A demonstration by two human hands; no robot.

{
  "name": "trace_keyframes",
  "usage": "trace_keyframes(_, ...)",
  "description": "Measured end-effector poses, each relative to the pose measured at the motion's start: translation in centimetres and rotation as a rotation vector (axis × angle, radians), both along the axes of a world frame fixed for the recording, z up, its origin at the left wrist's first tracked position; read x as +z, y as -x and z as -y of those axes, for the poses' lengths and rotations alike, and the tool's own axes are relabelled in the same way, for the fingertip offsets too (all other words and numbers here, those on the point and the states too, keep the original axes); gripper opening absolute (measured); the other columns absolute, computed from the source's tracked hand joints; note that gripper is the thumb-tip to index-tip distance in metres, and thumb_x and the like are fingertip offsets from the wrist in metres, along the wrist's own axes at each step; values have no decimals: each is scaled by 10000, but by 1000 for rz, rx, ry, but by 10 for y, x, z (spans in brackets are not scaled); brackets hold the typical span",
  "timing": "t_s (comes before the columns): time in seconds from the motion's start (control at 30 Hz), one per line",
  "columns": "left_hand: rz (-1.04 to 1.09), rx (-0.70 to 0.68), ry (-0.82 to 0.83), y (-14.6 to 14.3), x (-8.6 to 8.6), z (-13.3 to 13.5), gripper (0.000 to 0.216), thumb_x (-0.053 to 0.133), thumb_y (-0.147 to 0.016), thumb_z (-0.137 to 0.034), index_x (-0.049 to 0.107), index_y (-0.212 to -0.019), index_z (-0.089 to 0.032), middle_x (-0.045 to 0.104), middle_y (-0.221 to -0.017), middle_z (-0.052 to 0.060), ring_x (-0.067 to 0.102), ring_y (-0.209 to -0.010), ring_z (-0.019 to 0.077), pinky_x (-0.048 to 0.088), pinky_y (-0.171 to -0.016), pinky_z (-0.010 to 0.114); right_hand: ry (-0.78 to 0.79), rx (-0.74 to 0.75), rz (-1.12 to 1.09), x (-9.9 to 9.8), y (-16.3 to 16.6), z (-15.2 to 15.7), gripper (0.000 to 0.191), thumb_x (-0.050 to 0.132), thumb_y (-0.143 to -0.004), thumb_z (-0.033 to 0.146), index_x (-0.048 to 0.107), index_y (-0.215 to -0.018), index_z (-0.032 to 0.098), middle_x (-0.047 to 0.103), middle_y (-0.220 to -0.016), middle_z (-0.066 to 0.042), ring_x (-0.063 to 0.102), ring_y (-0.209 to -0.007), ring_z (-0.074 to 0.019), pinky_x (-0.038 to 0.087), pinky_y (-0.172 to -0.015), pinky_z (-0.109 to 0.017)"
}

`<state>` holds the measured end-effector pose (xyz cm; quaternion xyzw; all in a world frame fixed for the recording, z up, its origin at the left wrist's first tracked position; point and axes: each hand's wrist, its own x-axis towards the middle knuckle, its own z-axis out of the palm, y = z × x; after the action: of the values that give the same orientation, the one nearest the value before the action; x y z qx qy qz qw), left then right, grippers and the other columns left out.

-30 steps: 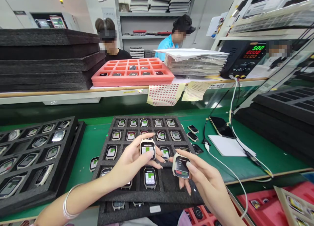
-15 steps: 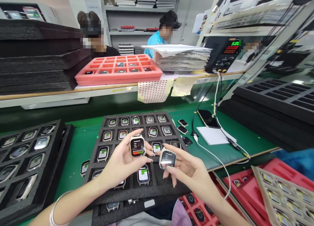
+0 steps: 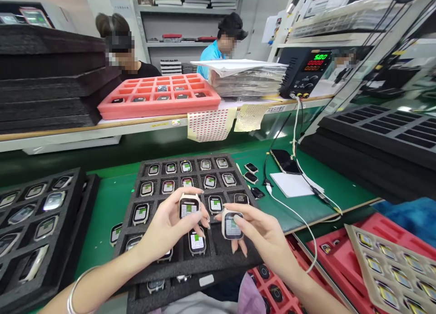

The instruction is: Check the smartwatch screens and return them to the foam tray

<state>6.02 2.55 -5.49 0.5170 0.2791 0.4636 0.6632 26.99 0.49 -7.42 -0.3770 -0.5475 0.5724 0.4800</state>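
My left hand (image 3: 166,230) holds a smartwatch body (image 3: 189,207) with a lit green-and-white screen, thumb resting on its face. In my right hand (image 3: 264,236) is a second smartwatch body (image 3: 233,225), its screen lit pale, gripped between thumb and fingers. Both hands hover over a black foam tray (image 3: 225,255) whose cells hold several more watch bodies with lit screens. The two watches are held side by side, a little apart.
Another black foam tray (image 3: 73,223) of watches lies at left. A red tray (image 3: 374,227) and a beige tray (image 3: 354,234) sit at lower right. A phone (image 3: 285,161), white pad, cable and loose watches lie right of the centre tray. Two people work behind a pink tray (image 3: 153,108).
The view has shifted right and down. Both watch screens have changed: the left one from dark with a red-green bar to green-white, the right one to a pale lit screen. The hands stay together.
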Motion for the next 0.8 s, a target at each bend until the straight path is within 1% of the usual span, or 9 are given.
trace_keyframes(0.13,-46,16,24,-1,0,-2,288,563,-894,-232,505,-1163,-148,606,-751,33,603,-657,147,541,-517,233,19,134,-95,-1,-4,-1,319,531,-918,280,591,-1228,240,681,-976,-84,677,-629,-156,509,-444,-204)
trace_keyframes(0.2,-39,10,33,-1,-1,-2,312,570,-888,-224,501,-1182,-145,613,-767,41,610,-675,154,546,-528,240,28,194,-123,-1,-5,-1,398,584,-882,237,549,-1278,261,670,-993,-78,681,-696,-170,526,-486,-212)
trace_keyframes(0.27,-3,-9,34,0,-2,-1,387,608,-855,-198,483,-1218,-152,629,-843,61,623,-739,172,558,-580,262,29,229,-127,0,-5,1,479,629,-849,192,517,-1306,282,661,-1017,-73,678,-735,-169,532,-509,-209)
trace_keyframes(0.37,55,-51,28,1,-3,1,546,672,-786,-146,443,-1281,-171,635,-962,84,623,-842,192,557,-677,281,29,166,-85,1,-3,3,477,644,-841,157,527,-1286,280,660,-989,-61,666,-701,-139,524,-496,-183)
trace_keyframes(0.47,61,-48,34,0,-5,2,622,687,-775,-125,404,-1326,-186,633,-990,87,627,-874,199,554,-709,288,29,94,-26,1,-2,5,440,644,-840,140,551,-1252,265,660,-985,-58,652,-644,-113,514,-469,-165)
trace_keyframes(0.6,12,-18,69,-4,-8,2,568,646,-832,-158,387,-1338,-179,636,-962,87,642,-838,193,559,-669,284,12,132,27,2,-7,8,532,661,-816,122,502,-1300,276,665,-1000,-61,663,-699,-137,542,-515,-195)
trace_keyframes(0.67,-1,-20,87,-6,-10,1,584,657,-827,-165,382,-1342,-183,626,-987,91,647,-836,193,557,-658,279,0,129,64,2,-12,10,567,667,-808,124,479,-1318,289,661,-1015,-56,664,-709,-140,552,-533,-206)
trace_keyframes(0.73,-3,-44,97,-7,-12,1,690,709,-775,-136,354,-1362,-209,600,-1035,86,644,-868,197,552,-681,279,-7,125,127,-1,-18,13,582,653,-825,155,440,-1349,295,667,-992,-52,669,-710,-154,560,-525,-222)
trace_keyframes(0.8,-15,-91,106,-9,-16,3,810,730,-739,-101,282,-1397,-246,578,-1065,76,636,-918,204,543,-738,297,-42,88,268,-7,-26,15,582,628,-850,199,404,-1381,282,679,-948,-51,671,-693,-171,577,-545,-262)
